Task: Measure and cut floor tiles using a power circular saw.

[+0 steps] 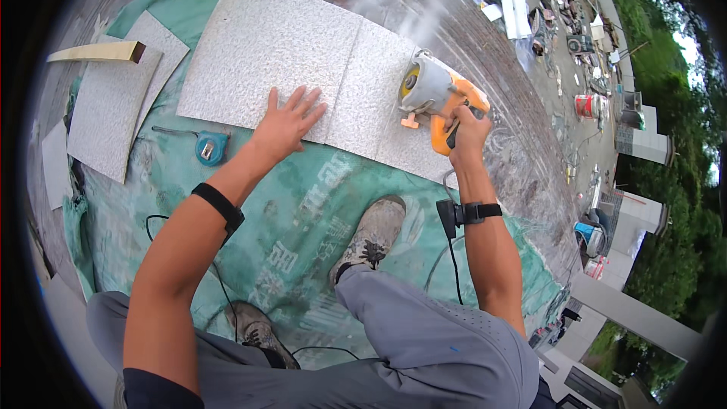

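My right hand [470, 130] is wrapped round the rear handle of an orange and grey handheld tile cutter [437, 89]. The cutter rests on the right part of a speckled light-grey stone slab [265, 53], and a yellow disc shows inside its guard. A plume of pale dust rises beyond it. A straight line crosses the slab between my hands; whether it is a cut or a joint I cannot tell. My left hand [291, 120] lies flat with spread fingers near the slab's close edge, left of that line, holding nothing.
A teal tape measure [211, 148] lies on the green sheet [250, 220] under the slab. Smaller slab pieces [113, 113] and a wooden strip [95, 51] are at left. My shoes [371, 235] stand on the sheet, with a thin black cable nearby. Rubble and a bucket [587, 106] lie beyond at right.
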Demonstrator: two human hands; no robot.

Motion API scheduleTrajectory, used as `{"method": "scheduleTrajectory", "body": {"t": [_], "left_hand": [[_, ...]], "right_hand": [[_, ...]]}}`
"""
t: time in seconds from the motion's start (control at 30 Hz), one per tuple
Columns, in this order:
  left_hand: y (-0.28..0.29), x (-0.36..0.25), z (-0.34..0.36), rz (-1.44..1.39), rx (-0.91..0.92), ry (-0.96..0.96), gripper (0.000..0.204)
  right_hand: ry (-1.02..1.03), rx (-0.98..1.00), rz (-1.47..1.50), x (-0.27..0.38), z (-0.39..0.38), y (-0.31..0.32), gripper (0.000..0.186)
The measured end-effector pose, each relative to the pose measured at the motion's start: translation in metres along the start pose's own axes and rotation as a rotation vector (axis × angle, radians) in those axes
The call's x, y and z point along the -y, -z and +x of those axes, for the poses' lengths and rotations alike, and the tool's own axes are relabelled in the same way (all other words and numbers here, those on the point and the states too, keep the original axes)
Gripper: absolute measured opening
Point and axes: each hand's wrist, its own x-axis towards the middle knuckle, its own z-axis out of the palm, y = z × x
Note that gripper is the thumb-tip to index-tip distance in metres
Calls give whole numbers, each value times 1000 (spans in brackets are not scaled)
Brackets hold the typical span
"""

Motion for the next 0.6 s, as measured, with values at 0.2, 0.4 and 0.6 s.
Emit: {"method": "scheduleTrajectory", "body": {"t": [0.2,0.4,0.6], "left_hand": [[-8,-1,1,16,-59,4,93],[-9,-2,0,18,-76,8,92],[-10,-1,1,8,-43,18,89]], "right_hand": [[18,8,22,-3,1,-1,5],[31,3,22,-5,1,-2,3],[20,-17,15,-1,9,-9,5]]}}
